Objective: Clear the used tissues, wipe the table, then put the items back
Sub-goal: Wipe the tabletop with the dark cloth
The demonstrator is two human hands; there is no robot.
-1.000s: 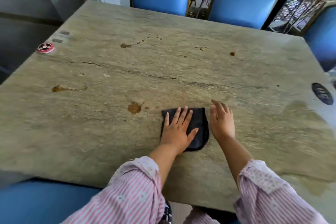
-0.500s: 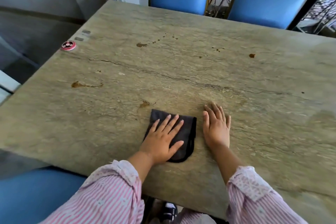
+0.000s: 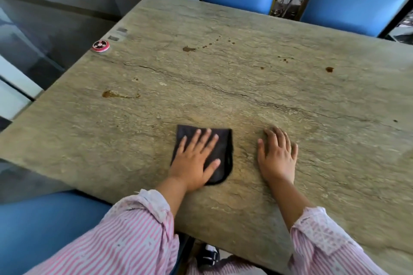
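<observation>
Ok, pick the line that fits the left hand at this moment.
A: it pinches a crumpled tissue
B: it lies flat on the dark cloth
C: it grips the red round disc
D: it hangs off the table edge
B: the left hand lies with fingers spread flat on the dark cloth on the table, while the right hand rests on bare stone beside it.

Left hand (image 3: 194, 163) slid cloth (image 3: 225, 152) leftward over 1 brown stain (it shrank, then was wiped off); right hand (image 3: 277, 156) flattened, now apart from cloth.
</observation>
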